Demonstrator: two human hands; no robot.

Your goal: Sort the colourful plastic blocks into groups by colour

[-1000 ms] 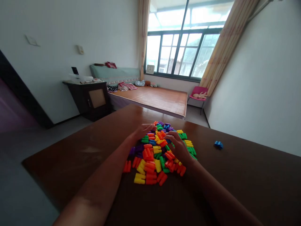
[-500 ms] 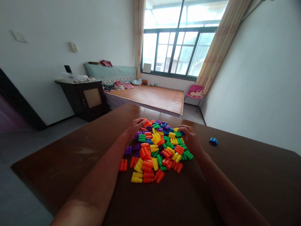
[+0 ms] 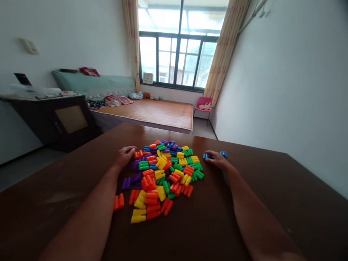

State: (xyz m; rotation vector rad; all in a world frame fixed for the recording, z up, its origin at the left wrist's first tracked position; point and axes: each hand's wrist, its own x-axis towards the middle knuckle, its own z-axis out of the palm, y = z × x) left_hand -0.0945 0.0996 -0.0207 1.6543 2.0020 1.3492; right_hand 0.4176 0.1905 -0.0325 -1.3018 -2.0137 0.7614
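Observation:
A pile of small plastic blocks (image 3: 165, 174) in orange, yellow, green, purple and blue lies on the dark brown table (image 3: 244, 232). My left hand (image 3: 124, 155) rests palm down at the pile's left far edge, beside an orange block (image 3: 138, 154), and holds nothing. My right hand (image 3: 218, 160) is just right of the pile, with its fingertips closed on a small blue block (image 3: 207, 156). A second blue block (image 3: 223, 154) lies right behind that hand, apart from the pile.
An orange block (image 3: 118, 201) and a purple block (image 3: 125, 183) lie loose left of the pile. Beyond the table's far edge are a low wooden bed platform (image 3: 157, 114), a dark cabinet (image 3: 51, 119), a pink chair (image 3: 203, 105) and a window.
My right hand left the top of the pile and moved right to the stray blue block, a blue block at its fingertips. My left hand slid to the pile's left edge. The view swung right.

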